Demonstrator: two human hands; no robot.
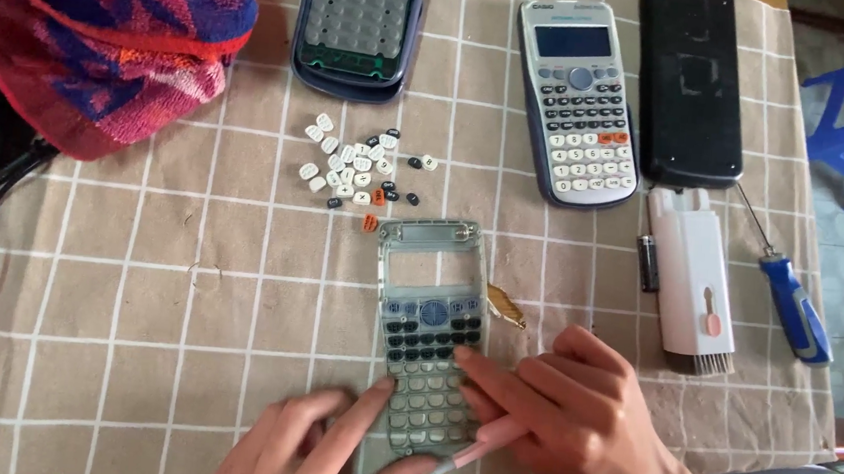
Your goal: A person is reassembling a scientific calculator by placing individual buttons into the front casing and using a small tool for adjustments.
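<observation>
Calculator front cover [428, 308] lies face down on the checked cloth [137, 285], near the table's front edge, window opening empty. Left hand [310, 449] loosely open, fingers resting on the cover's lower left edge. Right hand [568, 419] closed around a pink tool [482, 442], forefinger stretched onto the key rows. Loose keys [357, 167] scattered just beyond the cover. Farther back: a whole calculator [580, 104], a black case [690, 83], a keypad tray [359, 21]. To the right, a white brush kit [692, 278] and a blue screwdriver [796, 307]. Folded towel [107, 32] at far left
</observation>
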